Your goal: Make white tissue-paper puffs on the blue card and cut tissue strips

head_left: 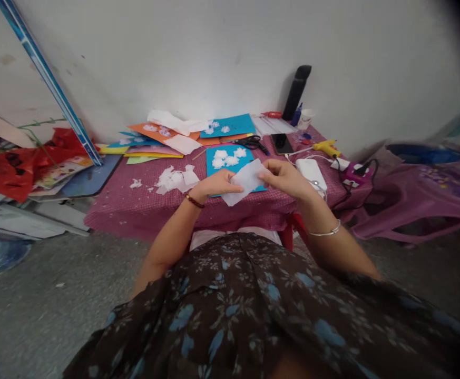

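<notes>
**White paper held in both hands over the bench**

The white paper (246, 181) sits just above the middle of the frame, pinched at its left edge by the left hand (216, 185) and at its upper right edge by the right hand (287, 178). Both hands are closed on the sheet, thumbs on top, forearms reaching up from the lower middle of the frame. The left wrist wears a dark bead bracelet (194, 201), the right a thin silver bangle (326, 232).

The bench (135, 208) is low and covered in a magenta checked cloth, set against a plain pale wall, with grey concrete floor at lower left. A blue card (230, 158) with white tufts lies just behind the hands. Left of it lie white paper scraps (176, 179). Black scissors (251, 142), a phone (282, 143) and a yellow glue gun (326, 147) lie toward the upper right.

The sheet is thin, soft-looking, slightly crumpled and roughly rectangular.
</notes>
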A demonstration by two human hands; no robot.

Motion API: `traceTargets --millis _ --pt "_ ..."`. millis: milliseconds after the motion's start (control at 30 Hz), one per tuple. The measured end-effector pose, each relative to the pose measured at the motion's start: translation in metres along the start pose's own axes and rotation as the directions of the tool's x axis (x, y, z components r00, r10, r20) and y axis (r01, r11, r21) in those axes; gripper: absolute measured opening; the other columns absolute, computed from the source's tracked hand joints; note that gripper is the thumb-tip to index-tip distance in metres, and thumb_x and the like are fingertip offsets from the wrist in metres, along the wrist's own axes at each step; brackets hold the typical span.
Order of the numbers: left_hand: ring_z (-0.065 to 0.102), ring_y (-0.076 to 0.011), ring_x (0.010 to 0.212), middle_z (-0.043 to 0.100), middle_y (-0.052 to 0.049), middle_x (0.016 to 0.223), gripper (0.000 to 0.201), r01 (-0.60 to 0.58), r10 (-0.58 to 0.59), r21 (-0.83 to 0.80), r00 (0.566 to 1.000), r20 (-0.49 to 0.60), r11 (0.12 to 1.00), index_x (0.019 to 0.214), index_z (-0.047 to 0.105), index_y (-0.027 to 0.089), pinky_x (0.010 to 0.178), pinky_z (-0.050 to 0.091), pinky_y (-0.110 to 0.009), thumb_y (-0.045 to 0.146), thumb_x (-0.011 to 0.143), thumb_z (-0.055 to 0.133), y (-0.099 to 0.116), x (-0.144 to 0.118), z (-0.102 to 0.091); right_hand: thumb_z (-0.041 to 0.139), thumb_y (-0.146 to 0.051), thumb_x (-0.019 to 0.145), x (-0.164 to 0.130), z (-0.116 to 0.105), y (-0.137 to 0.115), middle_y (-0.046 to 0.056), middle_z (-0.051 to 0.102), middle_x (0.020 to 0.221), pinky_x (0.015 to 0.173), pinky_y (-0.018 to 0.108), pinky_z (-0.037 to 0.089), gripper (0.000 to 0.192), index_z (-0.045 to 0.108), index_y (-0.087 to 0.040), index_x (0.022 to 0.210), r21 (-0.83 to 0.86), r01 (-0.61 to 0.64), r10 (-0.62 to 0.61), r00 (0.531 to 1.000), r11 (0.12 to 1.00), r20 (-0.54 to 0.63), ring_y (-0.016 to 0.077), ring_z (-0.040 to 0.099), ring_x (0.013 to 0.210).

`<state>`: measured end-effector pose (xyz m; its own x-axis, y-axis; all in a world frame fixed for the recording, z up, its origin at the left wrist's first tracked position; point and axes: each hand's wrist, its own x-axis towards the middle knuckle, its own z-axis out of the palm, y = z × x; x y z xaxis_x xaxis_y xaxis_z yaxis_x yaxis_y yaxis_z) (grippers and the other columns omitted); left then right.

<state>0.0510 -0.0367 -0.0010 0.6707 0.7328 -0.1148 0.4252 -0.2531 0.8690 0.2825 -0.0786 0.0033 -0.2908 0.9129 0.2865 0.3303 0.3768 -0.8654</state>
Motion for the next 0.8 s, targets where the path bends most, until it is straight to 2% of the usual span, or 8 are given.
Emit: traceTargets --millis 67,200,367,433,500,600,667,800 --pt "0.056 -0.0111 0.056 0.065 0.000 0.068 0.029 0.017 -0.017 -0.054 1.000 -0.009 0.998 0.081 0.069 0.013 0.052 0.045 -0.022 0.039 0.068 0.074 -0.003 -0.011 0.005 0.073 -0.047 0.073 -0.007 0.003 -0.001 -0.002 0.054 0.068 0.057 0.025 0.036 0.032 0.061 -0.017 0.077 0.059 -0.031 0.026 0.996 0.998 0.083 0.0113 0.046 0.061" --pt "0.045 -0.0072 0.050 0.058 0.002 0.060 0.026 0.009 -0.009 0.042 1.000 0.013 0.999 0.075 0.070 0.012 0.045 0.033 -0.019 0.038 0.070 0.073 -0.006 -0.028 0.014 0.075 -0.047 0.071 -0.016 0.019 0.000 0.000 0.062 0.072 0.059 0.026 0.039 0.034 0.066 -0.017 0.084 0.133 -0.136 0.110 0.977 0.982 0.182 0.0130 0.050 0.064" --pt "0.037 -0.0052 0.048 0.051 0.005 0.055 0.025 0.021 -0.028 0.100 0.997 0.065 0.995 0.068 0.067 0.012 0.043 0.027 -0.018 0.036 0.070 0.073 -0.010 -0.045 0.019 0.076 -0.044 0.069 -0.025 0.035 0.004 -0.003 0.055 0.060 0.054 0.025 0.035 0.029 0.064 -0.018 0.069 0.128 -0.198 0.159 0.951 0.972 0.266 0.0112 0.046 0.056" --pt "0.043 -0.0061 0.052 0.055 0.004 0.060 0.025 0.018 -0.018 0.064 1.000 -0.009 0.998 0.071 0.067 0.013 0.047 0.032 -0.018 0.037 0.071 0.074 -0.012 -0.053 0.017 0.075 -0.043 0.070 -0.030 0.036 0.004 -0.003 0.051 0.057 0.053 0.025 0.032 0.029 0.062 -0.018 0.064 0.151 -0.189 0.159 0.969 0.970 0.188 0.0102 0.044 0.055" --pt "0.048 -0.0071 0.057 0.059 0.003 0.064 0.025 -0.011 0.007 -0.027 0.989 -0.149 1.000 0.074 0.067 0.013 0.052 0.037 -0.018 0.037 0.072 0.075 -0.013 -0.060 0.014 0.076 -0.043 0.071 -0.036 0.036 0.003 -0.003 0.051 0.059 0.053 0.025 0.032 0.030 0.060 -0.018 0.065 0.229 -0.181 0.168 0.983 0.956 0.074 0.0098 0.044 0.055" --pt "0.055 -0.0085 0.062 0.064 0.001 0.070 0.025 -0.148 0.055 -0.243 0.934 -0.353 0.959 0.078 0.066 0.015 0.059 0.045 -0.020 0.036 0.072 0.078 -0.009 -0.070 0.014 0.078 -0.046 0.071 -0.044 0.035 -0.001 -0.002 0.055 0.064 0.054 0.024 0.035 0.032 0.062 -0.018 0.073 0.377 -0.179 0.203 0.979 0.909 -0.024 0.0101 0.046 0.057" --pt "0.058 -0.0090 0.064 0.066 0.000 0.075 0.025 -0.262 0.093 -0.343 0.894 -0.438 0.902 0.084 0.067 0.016 0.061 0.050 -0.021 0.035 0.073 0.078 -0.001 -0.077 0.020 0.080 -0.047 0.070 -0.049 0.035 -0.006 -0.002 0.057 0.067 0.054 0.025 0.037 0.033 0.063 -0.019 0.077 0.434 -0.167 0.207 0.977 0.885 -0.046 0.0104 0.047 0.058" --pt "0.055 -0.0077 0.056 0.062 0.003 0.072 0.019 -0.395 0.141 -0.385 0.828 -0.543 0.834 0.087 0.067 0.021 0.049 0.050 -0.018 0.033 0.078 0.077 0.019 -0.093 0.034 0.081 -0.047 0.072 -0.059 0.034 -0.020 -0.003 0.057 0.067 0.052 0.025 0.037 0.031 0.065 -0.022 0.078 0.450 -0.118 0.180 0.979 0.885 -0.097 0.0105 0.047 0.057"
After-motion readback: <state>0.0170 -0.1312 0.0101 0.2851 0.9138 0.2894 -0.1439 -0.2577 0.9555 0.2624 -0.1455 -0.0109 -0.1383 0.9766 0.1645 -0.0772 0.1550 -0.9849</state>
